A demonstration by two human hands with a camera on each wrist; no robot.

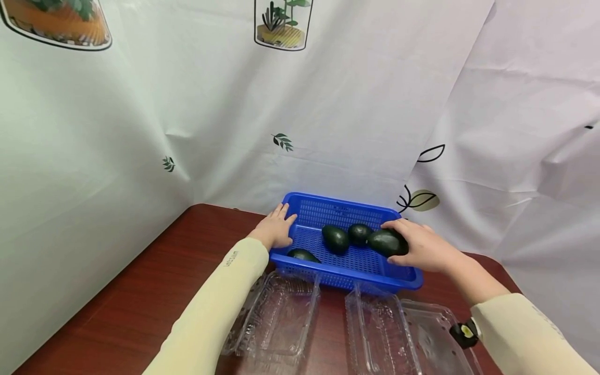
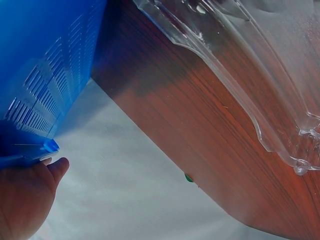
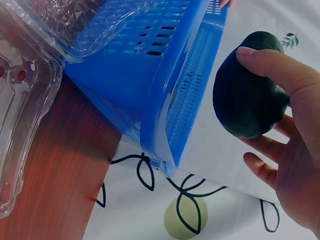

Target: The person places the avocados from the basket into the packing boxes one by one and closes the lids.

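My right hand grips a dark green avocado above the right end of a blue plastic basket. In the right wrist view, the thumb lies across that avocado and the fingers curl beneath it. At the basket's left end, my left hand rests against the rim with its fingers spread. Inside the basket, one avocado lies near the middle, with another avocado just right of it. A third avocado sits in the near left corner, partly hidden by the front wall.
Two clear plastic clamshell containers stand before the basket, the left container and the right container, the right one with its lid spread out. All sit on a reddish-brown table. White printed cloth hangs behind.
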